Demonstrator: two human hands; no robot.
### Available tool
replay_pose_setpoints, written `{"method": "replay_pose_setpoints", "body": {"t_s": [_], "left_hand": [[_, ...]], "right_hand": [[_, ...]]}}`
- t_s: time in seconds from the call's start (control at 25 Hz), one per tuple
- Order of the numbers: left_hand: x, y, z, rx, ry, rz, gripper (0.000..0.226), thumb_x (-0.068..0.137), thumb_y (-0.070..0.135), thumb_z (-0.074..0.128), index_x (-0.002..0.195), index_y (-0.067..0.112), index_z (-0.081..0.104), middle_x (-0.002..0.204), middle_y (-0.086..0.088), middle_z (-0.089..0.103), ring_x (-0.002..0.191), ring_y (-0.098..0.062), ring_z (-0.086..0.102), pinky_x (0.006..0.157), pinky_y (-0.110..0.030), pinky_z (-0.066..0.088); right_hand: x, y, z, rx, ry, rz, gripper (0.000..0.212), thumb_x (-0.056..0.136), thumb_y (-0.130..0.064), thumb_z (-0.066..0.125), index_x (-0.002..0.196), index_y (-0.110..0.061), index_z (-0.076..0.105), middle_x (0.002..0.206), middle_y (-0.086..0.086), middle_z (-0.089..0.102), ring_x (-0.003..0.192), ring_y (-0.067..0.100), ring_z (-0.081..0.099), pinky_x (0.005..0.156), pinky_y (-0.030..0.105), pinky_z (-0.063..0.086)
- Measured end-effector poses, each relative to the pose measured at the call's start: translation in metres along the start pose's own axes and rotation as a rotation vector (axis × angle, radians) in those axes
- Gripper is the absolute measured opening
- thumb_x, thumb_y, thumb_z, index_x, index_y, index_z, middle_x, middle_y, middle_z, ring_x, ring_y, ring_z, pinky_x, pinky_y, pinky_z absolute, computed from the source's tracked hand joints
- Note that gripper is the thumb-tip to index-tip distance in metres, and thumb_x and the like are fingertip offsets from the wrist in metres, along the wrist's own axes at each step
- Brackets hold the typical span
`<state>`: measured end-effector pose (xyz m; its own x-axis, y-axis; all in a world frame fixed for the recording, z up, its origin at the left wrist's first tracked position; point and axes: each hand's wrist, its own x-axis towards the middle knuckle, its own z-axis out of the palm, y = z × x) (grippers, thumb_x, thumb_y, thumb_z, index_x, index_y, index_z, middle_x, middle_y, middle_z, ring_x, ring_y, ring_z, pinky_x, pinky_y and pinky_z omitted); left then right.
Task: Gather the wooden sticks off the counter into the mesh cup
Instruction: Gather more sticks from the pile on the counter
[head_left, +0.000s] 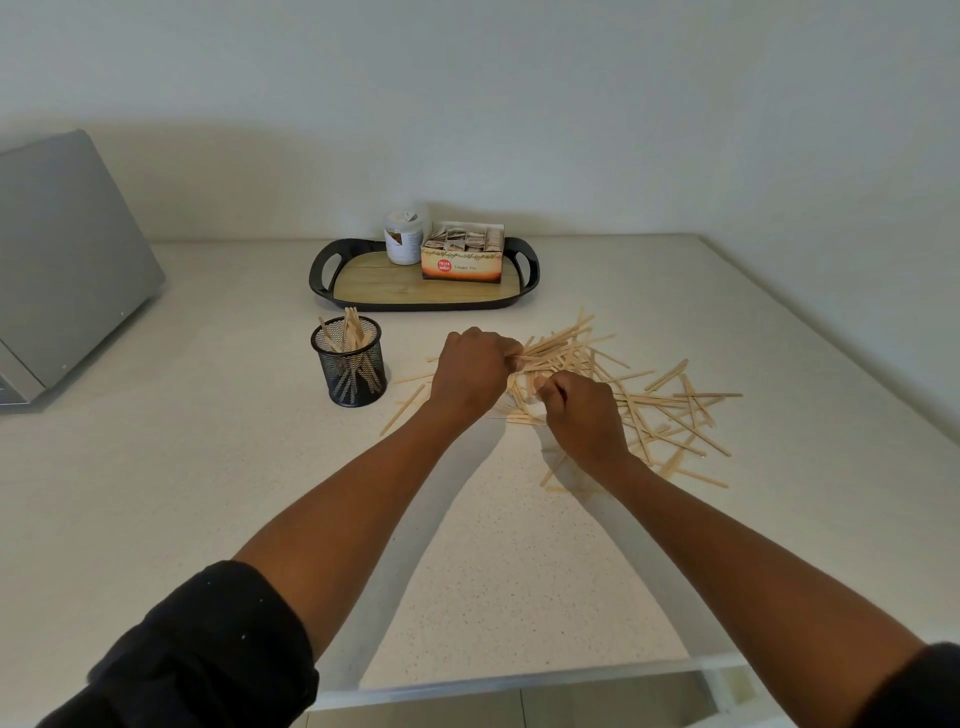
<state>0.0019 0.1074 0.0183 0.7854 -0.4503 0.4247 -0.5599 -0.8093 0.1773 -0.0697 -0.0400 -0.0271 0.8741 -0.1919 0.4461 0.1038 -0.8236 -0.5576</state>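
A loose heap of thin wooden sticks (654, 400) lies spread over the pale counter (208, 467), right of centre. A black mesh cup (349, 364) stands to their left with several sticks upright inside. My left hand (470, 371) grips a bundle of sticks (556, 343) at the heap's left edge, the bundle pointing away to the right. My right hand (584, 415) is over the heap just beside it, fingers curled down pinching sticks from the pile. A few stray sticks (405, 408) lie between the cup and my left wrist.
A black-rimmed tray (322, 270) with a wooden base stands at the back, carrying a white jar (402, 236) and an open tea box (462, 252). A grey appliance (67, 270) sits at the far left. The counter's front edge (519, 680) runs below my arms.
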Motion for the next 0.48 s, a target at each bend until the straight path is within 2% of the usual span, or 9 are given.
{"method": "replay_pose_setpoints", "body": {"t_s": [0.12,0.2,0.28,0.36,0.4,0.48], "left_hand": [[0.002,-0.002,-0.004,0.045,-0.015,0.029,0.023,0.096,0.028,0.053,0.076,0.024,0.063,0.065,0.004,0.059,0.065,-0.019,0.048,0.068,-0.032,0.035],[0.002,-0.002,-0.003,0.048,-0.017,0.025,0.026,0.096,0.027,0.053,0.070,0.026,0.056,0.062,0.006,0.054,0.064,-0.018,0.046,0.069,-0.032,0.034],[0.002,-0.002,-0.001,0.002,-0.012,-0.013,0.028,0.094,0.024,0.055,0.066,0.024,0.055,0.058,0.008,0.051,0.060,-0.016,0.044,0.068,-0.031,0.036],[0.003,-0.004,0.002,-0.073,-0.016,-0.065,0.025,0.093,0.024,0.058,0.068,0.021,0.061,0.060,0.006,0.057,0.059,-0.017,0.048,0.068,-0.032,0.038],[0.003,-0.006,0.003,-0.109,-0.023,-0.077,0.023,0.093,0.026,0.058,0.072,0.021,0.065,0.062,0.005,0.060,0.061,-0.017,0.052,0.069,-0.032,0.039],[0.004,-0.008,0.006,-0.175,-0.031,-0.080,0.021,0.093,0.033,0.057,0.081,0.023,0.070,0.068,0.005,0.066,0.065,-0.016,0.057,0.069,-0.032,0.042]], "right_hand": [[0.004,0.002,-0.001,0.027,-0.004,0.066,0.050,0.097,-0.049,0.037,0.071,-0.015,0.064,0.063,-0.002,0.065,0.060,0.015,0.062,0.061,0.039,0.052],[0.003,0.001,-0.003,0.050,0.038,0.070,0.049,0.098,-0.048,0.038,0.072,-0.016,0.065,0.061,-0.003,0.064,0.058,0.013,0.061,0.060,0.038,0.052],[0.001,-0.005,-0.008,0.086,0.205,0.074,0.042,0.100,-0.043,0.043,0.076,-0.013,0.058,0.059,-0.005,0.058,0.053,0.013,0.056,0.050,0.036,0.047],[0.003,-0.010,-0.015,0.144,0.342,0.176,0.036,0.100,-0.046,0.044,0.088,-0.014,0.054,0.062,-0.006,0.054,0.054,0.014,0.053,0.048,0.031,0.041],[0.007,-0.009,-0.016,0.175,0.342,0.257,0.037,0.098,-0.050,0.044,0.095,-0.014,0.054,0.066,-0.005,0.057,0.059,0.014,0.056,0.051,0.029,0.041],[0.016,-0.003,-0.016,0.249,0.213,0.391,0.049,0.094,-0.060,0.044,0.105,-0.014,0.056,0.079,-0.003,0.062,0.070,0.015,0.059,0.063,0.029,0.045]]}}
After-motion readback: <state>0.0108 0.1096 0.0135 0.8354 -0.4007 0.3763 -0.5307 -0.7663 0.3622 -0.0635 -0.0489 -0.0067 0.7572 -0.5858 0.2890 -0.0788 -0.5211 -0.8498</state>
